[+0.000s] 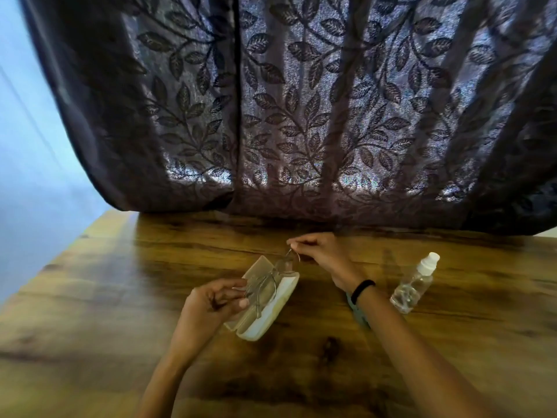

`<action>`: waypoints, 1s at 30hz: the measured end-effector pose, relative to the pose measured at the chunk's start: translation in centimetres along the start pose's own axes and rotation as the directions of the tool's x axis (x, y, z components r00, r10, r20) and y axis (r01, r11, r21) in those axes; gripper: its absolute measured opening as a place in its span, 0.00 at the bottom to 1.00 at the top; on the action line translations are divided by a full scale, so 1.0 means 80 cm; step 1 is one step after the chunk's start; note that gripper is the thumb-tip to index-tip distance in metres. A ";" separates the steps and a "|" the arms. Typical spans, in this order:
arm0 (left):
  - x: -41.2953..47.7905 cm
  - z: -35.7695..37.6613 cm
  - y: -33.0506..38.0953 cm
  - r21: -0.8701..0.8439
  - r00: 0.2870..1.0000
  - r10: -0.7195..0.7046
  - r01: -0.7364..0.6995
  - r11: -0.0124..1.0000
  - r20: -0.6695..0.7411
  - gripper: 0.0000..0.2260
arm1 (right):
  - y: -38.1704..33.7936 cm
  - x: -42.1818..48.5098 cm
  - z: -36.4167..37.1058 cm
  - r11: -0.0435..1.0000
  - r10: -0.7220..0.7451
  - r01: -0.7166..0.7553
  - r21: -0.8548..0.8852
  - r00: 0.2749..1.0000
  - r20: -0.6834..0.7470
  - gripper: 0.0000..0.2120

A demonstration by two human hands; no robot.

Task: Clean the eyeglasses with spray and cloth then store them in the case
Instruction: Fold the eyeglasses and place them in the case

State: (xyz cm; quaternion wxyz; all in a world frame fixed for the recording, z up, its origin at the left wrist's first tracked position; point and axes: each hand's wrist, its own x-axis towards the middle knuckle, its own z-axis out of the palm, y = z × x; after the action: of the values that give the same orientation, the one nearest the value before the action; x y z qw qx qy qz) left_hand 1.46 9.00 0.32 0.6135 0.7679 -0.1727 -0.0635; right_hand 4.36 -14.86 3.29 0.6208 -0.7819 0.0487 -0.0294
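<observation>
eyeglasses: thin frame, clear lenses, held just over the open case
left grip: pinches the near end of the eyeglasses
right grip: pinches the far end
case: cream, lid open, lying on the table
spray bottle: clear, white cap, right of the case, well apart
curtain: dark, leaf-patterned, behind the table

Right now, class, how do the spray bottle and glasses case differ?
The spray bottle is clear and white-capped; the glasses case is cream, opaque and open. The bottle sits untouched; the case lies beneath eyeglasses that the left hand and right hand hold. Both rest on the table.
</observation>
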 end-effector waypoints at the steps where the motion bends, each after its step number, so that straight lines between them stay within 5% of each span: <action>1: -0.003 -0.002 -0.003 0.048 1.000 0.006 -0.005 0.999 -0.020 0.14 | 0.002 0.004 0.007 0.999 0.004 -0.003 -0.042 1.000 0.012 0.09; 9: -0.015 -0.002 -0.019 0.288 0.997 0.069 -0.058 0.956 -0.028 0.17 | 0.026 0.012 0.031 0.975 0.106 -0.093 -0.203 0.993 0.053 0.08; 25: -0.021 0.011 -0.032 0.523 0.988 0.152 -0.148 0.839 0.037 0.13 | 0.051 -0.017 0.025 0.982 0.133 -0.131 -0.135 0.991 0.004 0.10; 30: -0.030 0.010 -0.035 0.527 0.987 0.159 -0.145 0.837 0.020 0.12 | 0.061 -0.033 0.006 0.946 0.185 -0.104 -0.307 0.951 0.249 0.29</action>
State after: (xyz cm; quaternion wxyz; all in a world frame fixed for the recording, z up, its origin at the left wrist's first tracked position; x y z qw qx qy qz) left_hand -0.54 9.59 -2.85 0.3847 0.8912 -0.2362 0.0446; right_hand 1.59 -15.23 -1.53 0.5004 -0.8553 0.0238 0.1325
